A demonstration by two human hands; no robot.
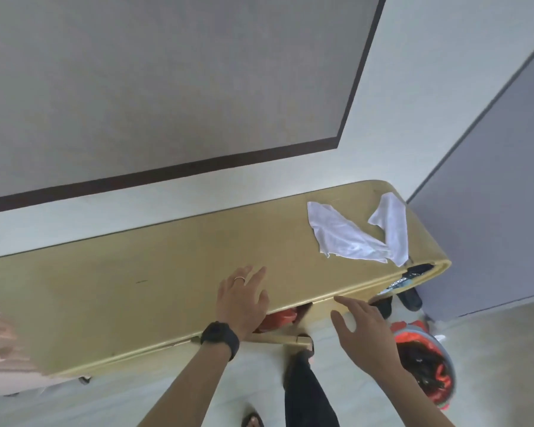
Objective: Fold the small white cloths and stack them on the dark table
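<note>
White cloths (346,238) lie unfolded at the table's (136,288) right end, well apart from left hand (242,298) and right hand (364,337) (both spread, empty) — the step looks like fetching: reach right, pinch a corner.

1. Worktop (136,291): plain mustard-tan, with a paler yellow edge.
2. Larger cloth (342,235) and narrower cloth (393,232): both plain white, no pattern.
3. Watch (220,334): black all over.
4. Ring (239,278): pale and silvery.
5. Wall panel (136,87): flat grey, framed by a dark brown border (167,172); the wall (383,87) around it is off-white.
6. Side panel (490,211): muted lavender-grey.
7. Bucket (413,335): orange-red lining, dark contents.
8. Trouser leg (309,392): black.
9. Floor (136,405): pale, whitish.
</note>
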